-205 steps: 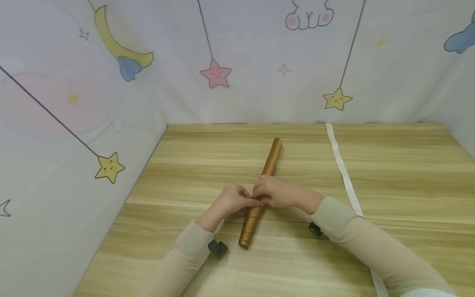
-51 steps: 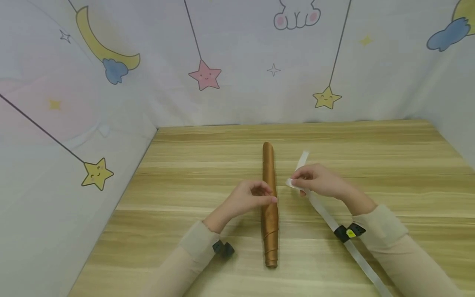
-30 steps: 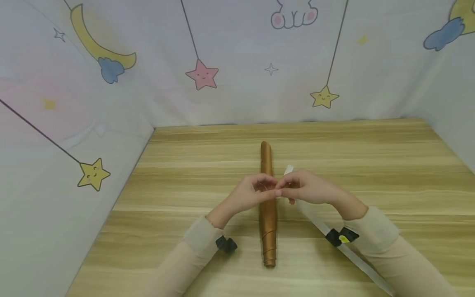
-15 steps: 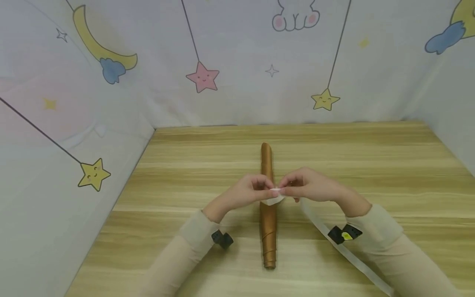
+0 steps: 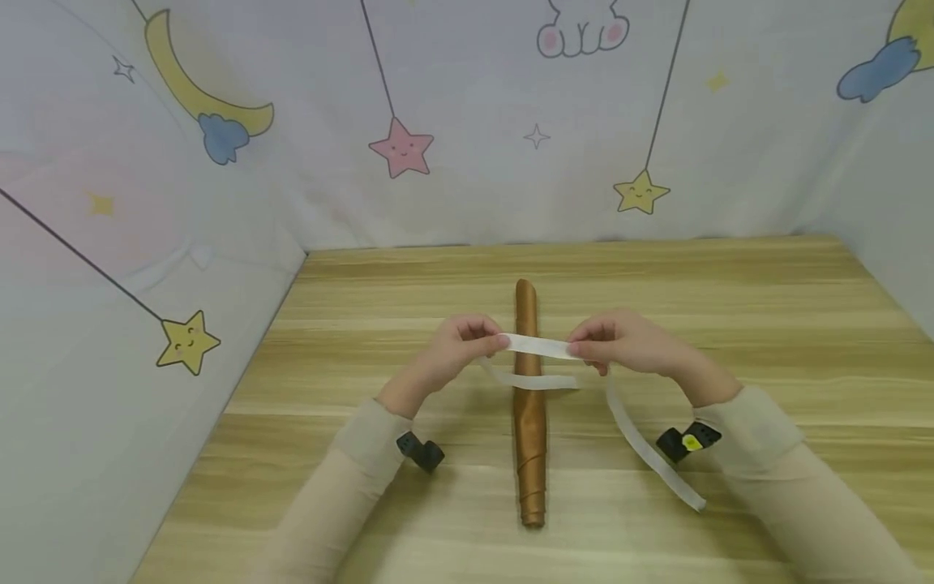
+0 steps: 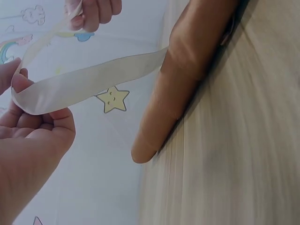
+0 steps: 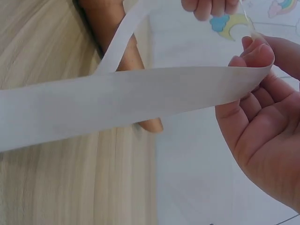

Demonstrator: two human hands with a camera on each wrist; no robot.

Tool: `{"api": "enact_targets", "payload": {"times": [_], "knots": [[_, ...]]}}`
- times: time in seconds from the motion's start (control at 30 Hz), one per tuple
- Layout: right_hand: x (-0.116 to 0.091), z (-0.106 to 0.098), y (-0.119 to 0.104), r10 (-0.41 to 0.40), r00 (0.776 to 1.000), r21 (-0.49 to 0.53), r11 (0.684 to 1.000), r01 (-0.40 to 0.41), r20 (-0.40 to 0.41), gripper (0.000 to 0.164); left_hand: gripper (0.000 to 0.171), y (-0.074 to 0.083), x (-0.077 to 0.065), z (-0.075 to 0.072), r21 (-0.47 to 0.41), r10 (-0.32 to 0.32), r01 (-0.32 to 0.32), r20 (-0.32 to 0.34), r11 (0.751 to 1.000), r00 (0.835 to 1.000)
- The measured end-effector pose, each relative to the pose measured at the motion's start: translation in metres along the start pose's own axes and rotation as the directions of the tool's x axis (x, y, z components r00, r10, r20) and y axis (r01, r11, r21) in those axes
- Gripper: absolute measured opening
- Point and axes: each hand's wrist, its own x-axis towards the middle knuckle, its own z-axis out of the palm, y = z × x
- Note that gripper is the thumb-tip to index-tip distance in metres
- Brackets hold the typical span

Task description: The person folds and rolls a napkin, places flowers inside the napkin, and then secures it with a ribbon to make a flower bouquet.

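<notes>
A white ribbon (image 5: 540, 345) is stretched between both hands, above a rolled bundle of shiny copper-brown cloth (image 5: 531, 438). My left hand (image 5: 454, 350) pinches it on the left of the roll. On the right, my right hand (image 5: 638, 350) pinches it between thumb and fingers. One tail drops from the left hand and crosses the roll; the other hangs from the right hand toward the table. In the left wrist view the ribbon (image 6: 93, 83) loops over the fingers and runs down to the roll (image 6: 173, 79). The right wrist view shows the ribbon (image 7: 140, 93) bent round the right fingertips.
The wooden table (image 5: 350, 324) carries the roll, lying lengthwise away from me. A pale curtain (image 5: 474, 195) printed with stars and a moon stands at the back and sides. Small black cameras (image 5: 422, 451) sit at both wrists.
The roll was handled earlier, with the ribbon lying on the right. The right hand then brought the ribbon over to the left hand; now the hands have drawn apart, stretching it above the roll.
</notes>
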Motion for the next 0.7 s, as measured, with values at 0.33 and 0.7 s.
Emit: {"api": "enact_targets", "payload": {"times": [0.33, 0.7], "knots": [[0.007, -0.016, 0.018, 0.045, 0.997, 0.045, 0.998, -0.042, -0.065, 0.026, 0.009, -0.009, 0.01, -0.023, -0.261, 0.006, -0.026, -0.074, 0.965, 0.997], [0.026, -0.035, 0.03, 0.15, 0.976, 0.008, 0.989, -0.151, -0.158, 0.038, 0.026, -0.018, 0.03, -0.038, -0.036, -0.025, 0.016, -0.255, 0.999, 0.967]]}}
